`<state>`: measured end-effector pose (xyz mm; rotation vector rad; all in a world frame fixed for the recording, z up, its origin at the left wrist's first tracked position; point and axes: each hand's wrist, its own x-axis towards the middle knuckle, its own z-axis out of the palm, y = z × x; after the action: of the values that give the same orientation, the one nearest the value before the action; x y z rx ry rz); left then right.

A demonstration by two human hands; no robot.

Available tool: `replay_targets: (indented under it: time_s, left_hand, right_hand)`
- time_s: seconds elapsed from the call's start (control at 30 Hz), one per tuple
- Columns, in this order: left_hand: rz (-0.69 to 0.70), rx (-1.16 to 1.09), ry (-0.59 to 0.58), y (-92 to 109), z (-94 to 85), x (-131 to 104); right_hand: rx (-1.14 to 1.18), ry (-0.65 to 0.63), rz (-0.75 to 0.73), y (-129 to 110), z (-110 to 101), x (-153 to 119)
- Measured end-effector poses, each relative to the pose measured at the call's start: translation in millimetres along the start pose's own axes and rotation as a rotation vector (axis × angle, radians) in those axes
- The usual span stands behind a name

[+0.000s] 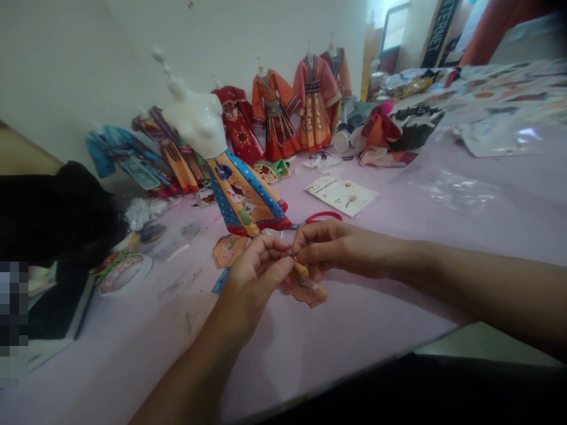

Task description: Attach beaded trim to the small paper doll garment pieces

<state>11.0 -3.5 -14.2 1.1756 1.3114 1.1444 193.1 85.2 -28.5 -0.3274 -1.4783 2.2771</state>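
Observation:
My left hand [261, 268] and my right hand [330, 245] meet over the table, fingertips pinched together on a small piece of orange patterned fabric [305, 289]. A bit of red shows between the fingertips, too small to make out. The lower part of the fabric hangs below my fingers. Just beyond stands a white doll mannequin [195, 121] in a blue and orange skirt [245, 192] with a red hem. Another cut orange fabric piece [228, 249] lies left of my left hand. Red-handled scissors [325, 216] rest behind my right hand, their blades partly hidden.
Several dressed doll forms [312, 103] line the wall. A white card with small ornaments [343, 195] lies behind the scissors, with clear plastic [456, 189] to its right. Tape rolls [126, 274] sit at the left beside a dark object [57, 307]. The pink table's edge [354, 381] runs nearest me.

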Motion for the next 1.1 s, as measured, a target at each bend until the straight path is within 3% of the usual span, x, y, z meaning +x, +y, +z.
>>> replay_targets:
  time_s: [0.27,0.6,0.93,1.1]
  left_hand:
    - [0.012,-0.041,-0.042,1,1.1,2]
    - [0.014,0.017,0.069,7,9.0,-6]
    - [-0.026,-0.067,-0.092,18,14.8,-9]
    - [-0.035,-0.026,-0.069,19,14.7,-9]
  right_hand:
    - [-0.037,0.013,0.014,0,0,-2]
    - [-0.087,0.002,0.001,1,-2,-1]
    - [-0.042,-0.007,-0.007,4,-3,-1]
    - [-0.038,-0.034,0.002,5,-4,-1]
